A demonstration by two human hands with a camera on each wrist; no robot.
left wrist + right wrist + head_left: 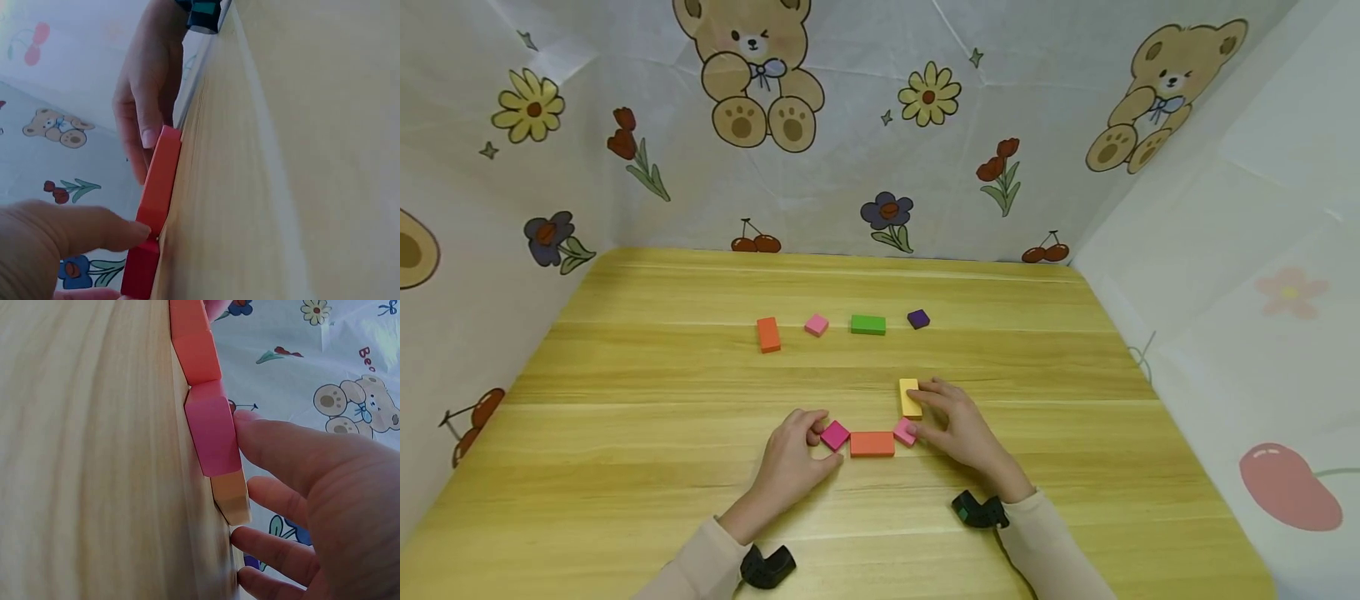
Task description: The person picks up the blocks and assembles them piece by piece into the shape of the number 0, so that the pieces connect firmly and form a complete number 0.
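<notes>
A magenta square block [835, 436] sits at the left end of a joined row. My left hand [792, 454] holds it loosely, thumb at the near corner and curled fingers on the far side. Touching it on the right is an orange-red rectangular block [872, 444], then a pink square block [906, 432], with a yellow rectangular block [909, 398] extending away from me. My right hand [958, 423] rests its thumb on the pink block and a fingertip on the yellow one. The right wrist view shows the thumb against the pink block [214, 434] and the other fingers spread.
Farther back on the wooden table [647, 467] lie an orange block [768, 335], a pink block [816, 325], a green block [868, 325] and a dark purple block [918, 318], spaced apart. A cloth printed with bears and flowers [850, 167] hangs behind.
</notes>
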